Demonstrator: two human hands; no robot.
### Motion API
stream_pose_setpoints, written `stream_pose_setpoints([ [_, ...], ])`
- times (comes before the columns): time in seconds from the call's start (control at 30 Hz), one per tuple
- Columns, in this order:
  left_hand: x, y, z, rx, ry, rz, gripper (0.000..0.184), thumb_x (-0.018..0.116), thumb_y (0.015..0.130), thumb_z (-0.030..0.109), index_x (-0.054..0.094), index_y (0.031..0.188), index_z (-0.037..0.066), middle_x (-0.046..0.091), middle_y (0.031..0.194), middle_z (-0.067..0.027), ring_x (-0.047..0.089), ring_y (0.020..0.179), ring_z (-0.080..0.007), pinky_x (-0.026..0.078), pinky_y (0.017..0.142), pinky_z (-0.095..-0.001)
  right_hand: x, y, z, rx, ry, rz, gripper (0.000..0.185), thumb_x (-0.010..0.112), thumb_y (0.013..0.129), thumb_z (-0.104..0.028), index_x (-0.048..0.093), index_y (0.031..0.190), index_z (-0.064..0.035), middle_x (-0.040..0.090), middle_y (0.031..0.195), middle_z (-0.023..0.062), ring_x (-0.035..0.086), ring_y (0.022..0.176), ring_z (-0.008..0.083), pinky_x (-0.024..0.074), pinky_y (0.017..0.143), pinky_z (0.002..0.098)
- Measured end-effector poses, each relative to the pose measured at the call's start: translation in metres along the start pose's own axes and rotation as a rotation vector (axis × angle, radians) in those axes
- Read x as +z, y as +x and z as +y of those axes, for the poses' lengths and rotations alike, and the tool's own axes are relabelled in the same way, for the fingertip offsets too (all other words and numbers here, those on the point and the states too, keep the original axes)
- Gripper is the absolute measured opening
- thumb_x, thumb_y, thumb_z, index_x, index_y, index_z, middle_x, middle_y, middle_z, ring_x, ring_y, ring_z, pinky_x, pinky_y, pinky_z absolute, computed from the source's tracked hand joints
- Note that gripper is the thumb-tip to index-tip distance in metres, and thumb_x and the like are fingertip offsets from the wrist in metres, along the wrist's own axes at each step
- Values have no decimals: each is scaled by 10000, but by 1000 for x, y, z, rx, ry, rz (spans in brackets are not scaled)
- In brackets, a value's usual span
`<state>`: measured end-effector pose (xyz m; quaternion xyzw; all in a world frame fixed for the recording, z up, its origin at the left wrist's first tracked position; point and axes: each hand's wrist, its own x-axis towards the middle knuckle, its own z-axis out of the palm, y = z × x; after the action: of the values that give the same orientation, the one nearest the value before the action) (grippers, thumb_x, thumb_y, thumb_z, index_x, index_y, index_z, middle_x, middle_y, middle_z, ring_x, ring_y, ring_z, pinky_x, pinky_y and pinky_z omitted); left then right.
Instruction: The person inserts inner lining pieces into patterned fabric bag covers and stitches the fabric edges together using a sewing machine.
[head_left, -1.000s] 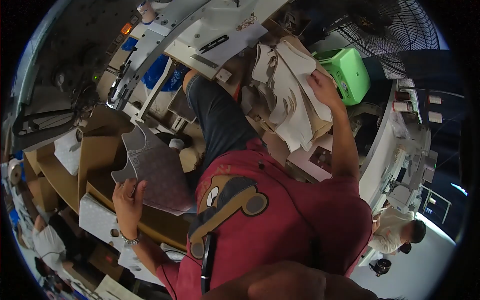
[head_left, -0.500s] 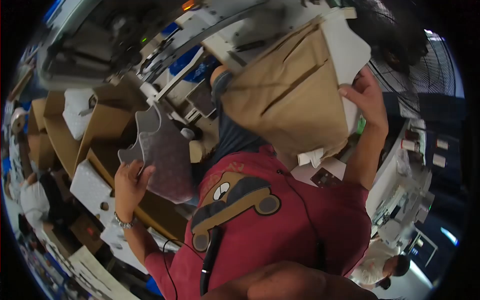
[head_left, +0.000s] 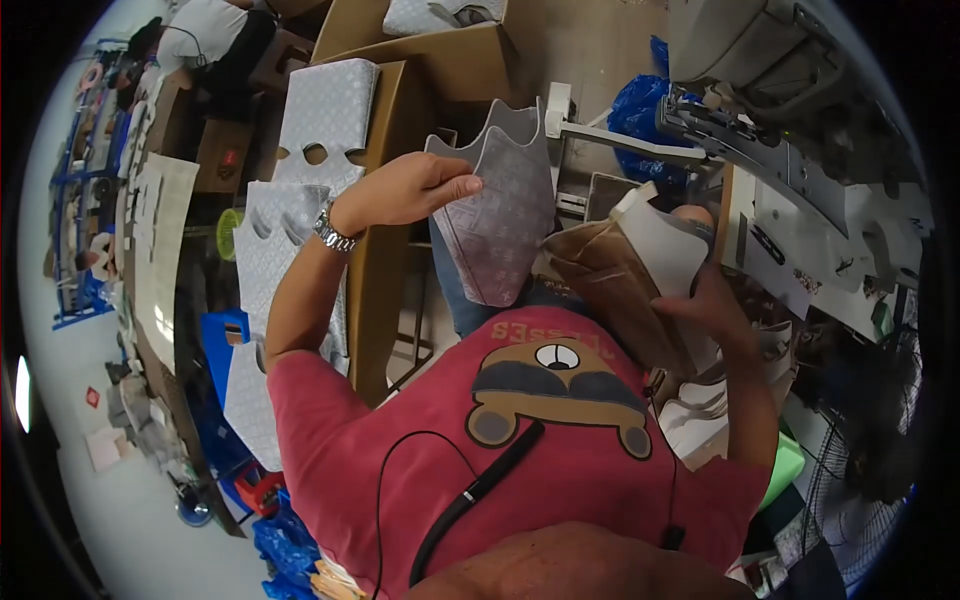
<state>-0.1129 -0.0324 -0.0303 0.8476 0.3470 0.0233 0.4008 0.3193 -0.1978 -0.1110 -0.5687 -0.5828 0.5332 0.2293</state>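
Observation:
My left hand [head_left: 410,190], with a metal watch at its wrist, has thumb and fingers pinched on the side of a grey patterned bag piece [head_left: 508,210]. This piece has a curved, scalloped top edge and hangs over my lap. On the other side, my right hand [head_left: 708,300] grips a bag piece with a brown covering and a white inner face [head_left: 665,245]. Its thumb lies on the white face; the other fingers are mostly hidden behind. The two pieces are close together, their lower parts near my red shirt.
A cardboard box [head_left: 395,110] and stacked grey patterned pieces [head_left: 325,120] stand to the left. A sewing machine [head_left: 770,150] and its table [head_left: 810,235] are at the upper right. Blue plastic bags [head_left: 640,110] hang beyond. Another person [head_left: 205,35] sits at the upper left.
My view has swung to the left. My left hand, which was open beside the grey piece, now pinches it. The brown and white piece has come lower, still in my right hand.

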Motion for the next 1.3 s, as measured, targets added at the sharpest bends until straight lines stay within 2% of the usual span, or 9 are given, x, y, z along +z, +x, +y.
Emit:
stream_pose_setpoints([
  [0.23,13,-19,7,-71,205,24,548,731,955,413,486,702,-7,403,594,-242,441,571,-430,340,515,-472,-6,17,-93,-153,-28,15,480,817,836,-192,656,1234,21,743,946,121,709,855,163,547,773,327],
  [0.3,12,-26,16,-40,305,-11,483,743,949,340,490,702,12,450,580,-213,490,581,-426,461,628,-445,-1,28,-134,-496,-37,352,388,784,878,-169,654,1194,14,723,899,112,687,794,150,531,686,327],
  [0.37,14,-32,21,121,224,-48,388,738,956,284,531,737,40,483,553,-161,538,594,-413,502,966,-469,0,38,-165,-679,-72,445,346,769,892,-149,652,1177,9,722,901,122,697,792,165,527,674,336],
  [0.4,6,-33,46,-32,208,-212,292,731,952,225,564,777,62,585,661,-113,637,736,-370,232,1231,-589,0,43,-179,-862,-107,507,306,754,905,-130,651,1160,3,722,903,133,707,790,179,522,663,345],
  [0.57,14,-44,61,109,359,-313,148,705,953,222,669,918,83,686,1017,-58,655,1110,-284,56,1222,-693,-10,63,-236,-1062,-66,213,290,742,891,-131,671,1157,-38,725,935,159,730,821,300,532,713,384],
  [0.67,30,-60,49,278,364,-223,127,685,965,221,708,1010,104,717,1071,-43,658,1143,-273,128,1234,-634,-11,69,-246,-1157,-146,-2,338,716,874,-146,690,1206,-85,726,941,151,713,848,342,535,763,412],
  [0.83,26,-68,66,-32,231,-430,148,655,975,204,723,1084,130,726,1123,-73,675,1088,-292,495,990,-393,-6,86,-213,-780,-91,-277,403,643,886,-125,672,1285,-82,733,959,164,698,899,308,530,819,406],
  [1.17,23,-52,61,49,189,-324,102,741,901,98,738,1003,91,734,1003,-118,698,957,-345,558,796,-415,42,96,-169,-695,-302,-265,429,608,877,-154,650,1304,-156,731,1021,209,685,949,441,534,833,515],
  [1.3,29,-46,53,160,236,-251,84,763,886,118,745,963,91,728,1049,-121,689,1022,-356,532,961,-428,57,101,-154,-674,-385,-369,418,597,878,-148,616,1295,-155,715,970,228,684,917,458,528,802,545],
])
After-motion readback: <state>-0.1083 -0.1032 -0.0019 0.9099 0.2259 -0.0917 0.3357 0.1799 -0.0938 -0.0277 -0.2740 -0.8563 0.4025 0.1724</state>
